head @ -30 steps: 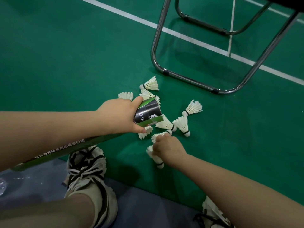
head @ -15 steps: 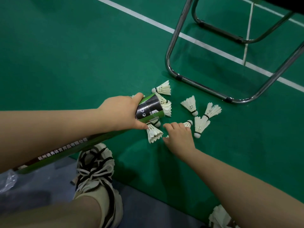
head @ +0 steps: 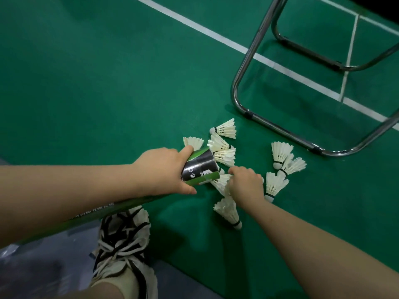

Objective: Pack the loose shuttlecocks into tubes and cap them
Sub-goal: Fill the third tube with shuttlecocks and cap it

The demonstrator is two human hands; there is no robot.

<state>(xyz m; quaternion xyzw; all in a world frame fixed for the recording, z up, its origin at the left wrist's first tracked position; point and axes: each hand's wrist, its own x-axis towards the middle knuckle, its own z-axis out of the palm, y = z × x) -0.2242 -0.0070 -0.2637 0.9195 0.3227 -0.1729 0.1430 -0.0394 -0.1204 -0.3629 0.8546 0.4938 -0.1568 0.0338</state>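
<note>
Shuttlecocks [head: 224, 131] lie scattered on the green court floor [head: 108, 83], clustered from 12 to 5 o'clock around the mouth of the tube [head: 200, 167]. Three more lie at 3 o'clock of the right hand [head: 246, 184] and one at its 6 o'clock. The left hand [head: 164, 171] wraps the tube just behind its open end, and the long body runs back toward 8 o'clock. The right hand's fingers curl down and appear to pinch the feather skirt of the gripped shuttlecock [head: 221, 183], just beside the mouth. Judged handling: near weightless, with a firm rounded cork and stiff, brittle feathers that crush easily. Hold lightly by the skirt or cork and feed cork first. Tube: rigid, glossy, cylindrical. A chrome chair frame [head: 248, 104] stands at 1 o'clock.
</note>
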